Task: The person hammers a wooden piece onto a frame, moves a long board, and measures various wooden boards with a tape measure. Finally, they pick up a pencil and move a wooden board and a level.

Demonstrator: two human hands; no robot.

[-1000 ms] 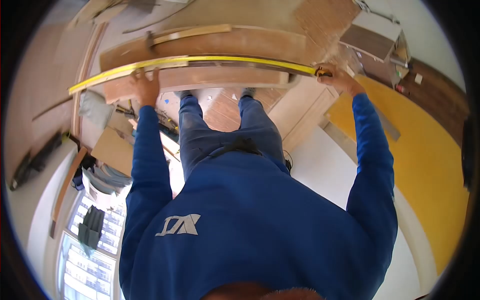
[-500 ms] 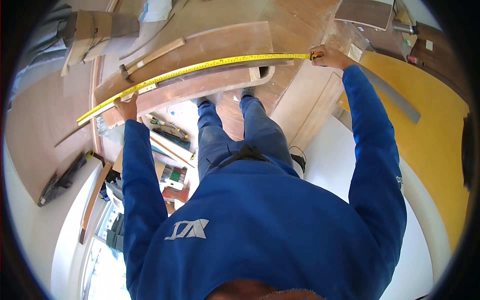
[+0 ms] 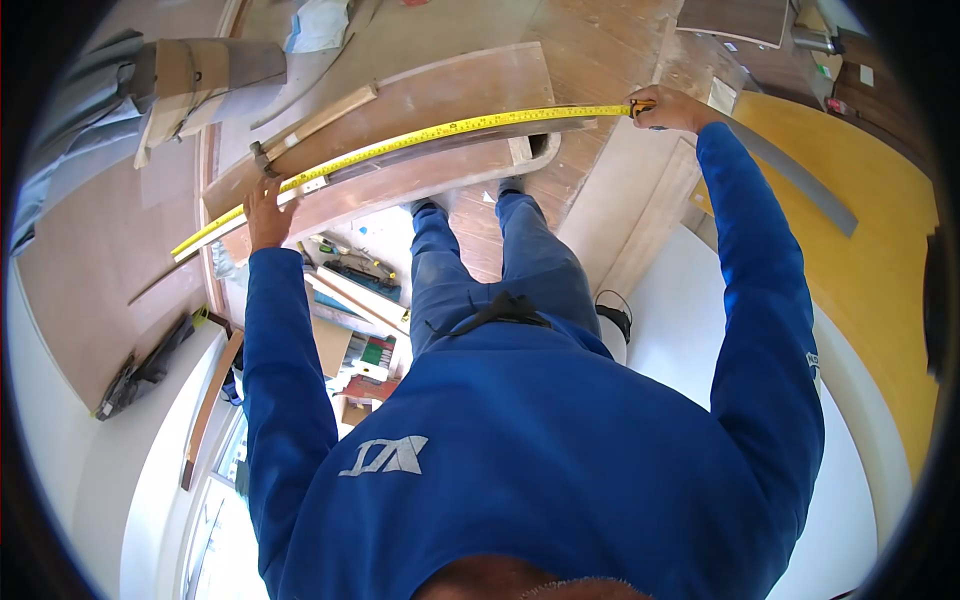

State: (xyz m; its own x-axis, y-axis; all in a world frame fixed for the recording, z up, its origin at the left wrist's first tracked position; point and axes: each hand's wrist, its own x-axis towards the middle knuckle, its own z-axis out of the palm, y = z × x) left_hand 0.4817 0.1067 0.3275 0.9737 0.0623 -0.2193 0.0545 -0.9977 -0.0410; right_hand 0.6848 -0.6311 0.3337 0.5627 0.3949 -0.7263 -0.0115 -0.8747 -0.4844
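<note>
A yellow tape measure [image 3: 440, 127] stretches in a long, slightly bowed line across the wooden boards. My right hand [image 3: 672, 108] is closed around its dark case at the right end. Toward the other end, my left hand [image 3: 266, 215] lies over the blade and a pale wooden strip [image 3: 215, 233], fingers extended and thumb apart. The blade's free end reaches past it to the left. Just beyond my left fingers rests a hammer [image 3: 325, 117] with a wooden handle, on a wide brown board [image 3: 460, 85]. A nearer board [image 3: 410, 175] with a rounded end lies below the tape.
Hand tools [image 3: 350, 262] lie on the floor left of my legs. A long plank [image 3: 630, 205] is to the right, beside a curved yellow panel [image 3: 810, 190] with a grey strip [image 3: 795, 180]. Wrapped bundles [image 3: 200, 75] sit at upper left. A bucket [image 3: 613, 325] stands near my leg.
My left hand has loosened from its pinch, its fingers now stretched out and slightly farther along the tape toward the hammer. The right hand still holds the case. The view has shifted slightly.
</note>
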